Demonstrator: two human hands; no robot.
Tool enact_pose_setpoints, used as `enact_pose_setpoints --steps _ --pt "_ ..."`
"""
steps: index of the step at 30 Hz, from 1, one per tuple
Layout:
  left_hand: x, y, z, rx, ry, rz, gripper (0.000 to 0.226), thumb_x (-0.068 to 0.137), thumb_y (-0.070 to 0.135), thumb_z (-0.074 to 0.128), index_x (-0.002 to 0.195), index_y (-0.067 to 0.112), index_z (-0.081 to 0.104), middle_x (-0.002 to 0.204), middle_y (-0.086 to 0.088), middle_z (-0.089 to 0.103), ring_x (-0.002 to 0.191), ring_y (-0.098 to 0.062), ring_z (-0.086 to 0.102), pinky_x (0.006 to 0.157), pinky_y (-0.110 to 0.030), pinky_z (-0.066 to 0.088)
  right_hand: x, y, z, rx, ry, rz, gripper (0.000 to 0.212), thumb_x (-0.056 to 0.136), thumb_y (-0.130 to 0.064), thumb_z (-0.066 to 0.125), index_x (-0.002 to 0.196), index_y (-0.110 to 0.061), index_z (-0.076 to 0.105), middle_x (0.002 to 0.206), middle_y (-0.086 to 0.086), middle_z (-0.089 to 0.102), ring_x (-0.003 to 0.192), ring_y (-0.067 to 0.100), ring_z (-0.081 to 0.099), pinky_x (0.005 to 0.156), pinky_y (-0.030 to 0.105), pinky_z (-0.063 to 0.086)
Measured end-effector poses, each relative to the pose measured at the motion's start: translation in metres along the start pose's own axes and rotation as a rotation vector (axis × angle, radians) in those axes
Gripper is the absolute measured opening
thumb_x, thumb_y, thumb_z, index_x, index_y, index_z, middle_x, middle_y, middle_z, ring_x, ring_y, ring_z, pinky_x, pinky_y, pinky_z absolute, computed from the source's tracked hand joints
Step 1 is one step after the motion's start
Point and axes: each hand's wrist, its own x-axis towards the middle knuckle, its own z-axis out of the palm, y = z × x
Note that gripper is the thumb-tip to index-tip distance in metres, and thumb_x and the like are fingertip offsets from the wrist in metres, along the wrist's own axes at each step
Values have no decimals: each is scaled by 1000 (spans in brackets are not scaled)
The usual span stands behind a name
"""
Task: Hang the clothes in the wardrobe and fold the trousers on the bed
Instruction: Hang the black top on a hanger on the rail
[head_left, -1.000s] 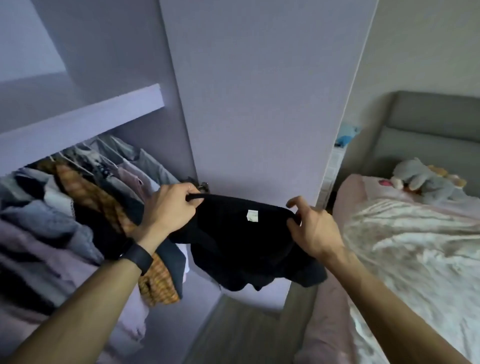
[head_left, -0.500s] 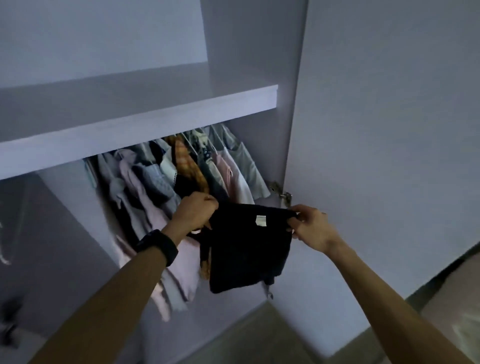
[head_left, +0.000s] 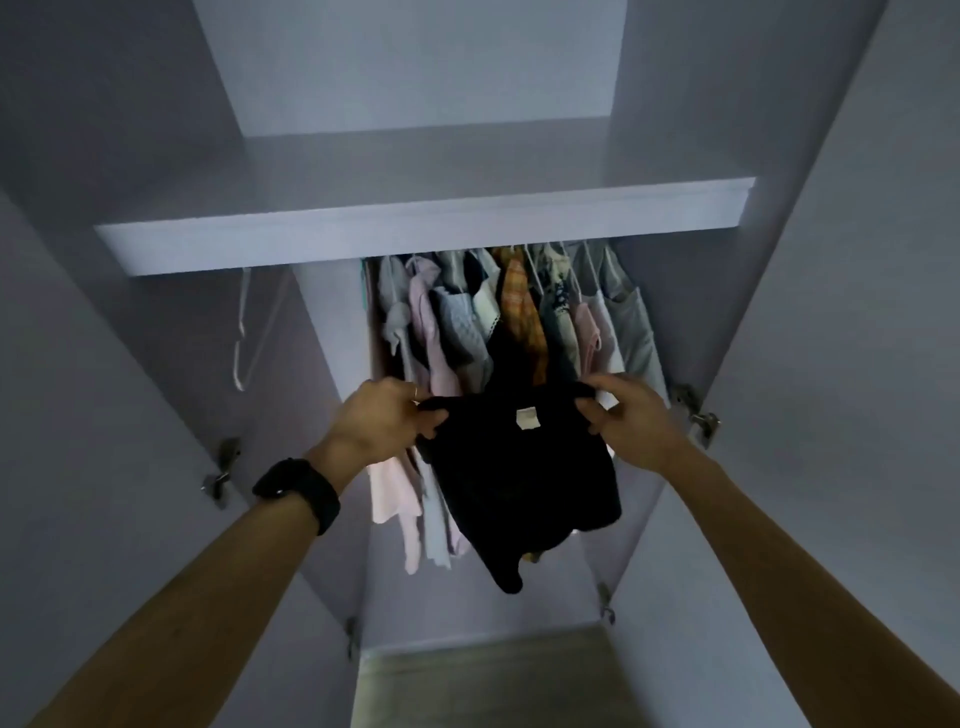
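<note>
A black top (head_left: 519, 478) with a small white label hangs between my two hands in front of the open wardrobe (head_left: 415, 218). My left hand (head_left: 382, 418) grips its left shoulder and my right hand (head_left: 631, 421) pinches its right shoulder. Whether a hanger is inside the top cannot be told. Behind it several hung clothes (head_left: 498, 317) fill the rail under the shelf, among them a pink piece and an orange checked one. The bed and the trousers are out of view.
An empty white hanger (head_left: 247, 338) hangs in the left compartment. Both wardrobe doors (head_left: 841, 364) stand open at either side, with metal hinges on their inner edges. Wooden floor (head_left: 483, 675) shows below.
My view has swung left from the bed to face the wardrobe straight on. Both hands have carried the black top up in front of the hung clothes.
</note>
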Motion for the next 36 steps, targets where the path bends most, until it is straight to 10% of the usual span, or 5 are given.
enact_pose_setpoints --steps 7,14,20,27,36 --pt "-50 -50 -59 -48 79 -36 29 86 47 74 98 23 62 109 6 56 98 -13 58 82 -25 47 45 -82 64 247 -274 69 12 97 -28 66 102 -37 60 105 -4 67 88 12 69 80 35 59" --pt "-98 -93 -108 -201 190 -209 27 82 39 81 88 29 57 92 6 67 82 -9 64 65 -19 44 53 -135 104 172 -298 -149 35 90 -16 75 122 -22 60 101 -16 62 90 -5 56 68 1 43" --pt "-129 -95 -143 -545 238 -135 33 69 39 89 95 24 75 97 3 77 94 -15 74 75 -17 54 73 -162 102 315 -319 -264 34 91 -10 72 115 -33 64 120 -2 70 114 14 65 105 38 50" --pt "-145 -101 -145 -876 -1 -185 41 81 14 77 121 8 70 123 -16 70 113 -30 68 95 -36 54 103 -169 97 155 -348 -354 31 96 -12 61 113 -35 71 115 -9 71 113 13 64 107 39 49" --pt "-137 -83 -121 -114 588 -374 19 73 34 89 78 31 71 73 17 71 70 6 66 62 -8 50 100 -165 96 213 -218 -524 21 91 -25 73 112 -33 72 108 -13 74 105 1 66 96 23 51"
